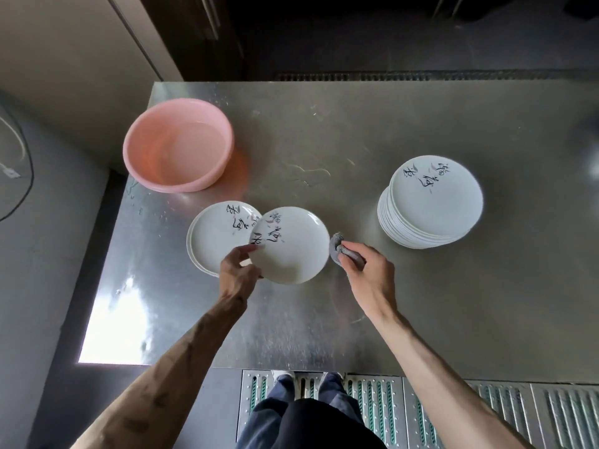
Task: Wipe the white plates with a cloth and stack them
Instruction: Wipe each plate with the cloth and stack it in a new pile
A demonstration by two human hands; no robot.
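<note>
Left hand (238,270) pinches the near-left rim of a white plate (291,251), thumb on top over the black brush lettering, fingers under; plate tilted slightly, its left edge overlapping the short stack of plates (210,238) just beside it on the left. Right hand (366,270) grips a bunched grey cloth (338,251), fingers curled round it, cloth touching or just off the held plate's right rim, cannot tell which. The hands are apart, one on each side of the held plate. Short stack sits on the steel worktop (356,319), only a few plates deep, top one face up with the same lettering. Tall stack of plates (431,202) stands well apart to the right on the worktop, many plates, top one also lettered. Pink basin (178,145) at the far left of the worktop, beyond the short stack, with a shallow layer of water in it. Worktop shows wet streaks and glare near the left edge. Below the near edge: metal floor grating (453,409), the person's dark trousers and shoes.
</note>
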